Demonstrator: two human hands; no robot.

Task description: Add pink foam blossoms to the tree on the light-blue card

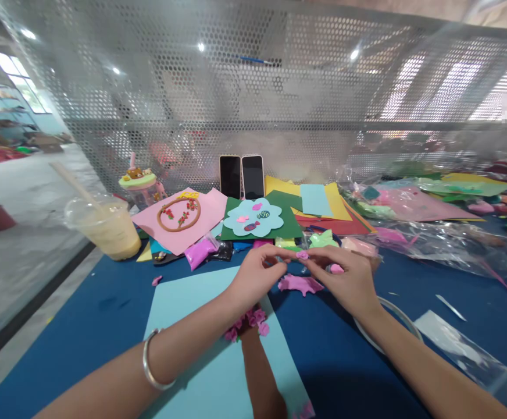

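Observation:
A small pink clay piece (302,255) is pinched between the fingertips of my left hand (260,272) and my right hand (345,276). Just below the fingers, a ragged pink clay lump (300,284) lies on the blue table (323,349). Under my left forearm, a light blue sheet (184,302) bears a brown tree-trunk shape (260,372). Pink clay blossoms (259,316) cluster at the trunk's upper end, partly hidden by my left hand and wrist.
A drink cup (114,230) with a straw stands at the left. Two phones (253,176) lean upright at the back. Colored papers (336,201), a scalloped blue card (253,218) and clay packets (200,251) lie beyond my hands. Plastic bags (436,244) cover the right side.

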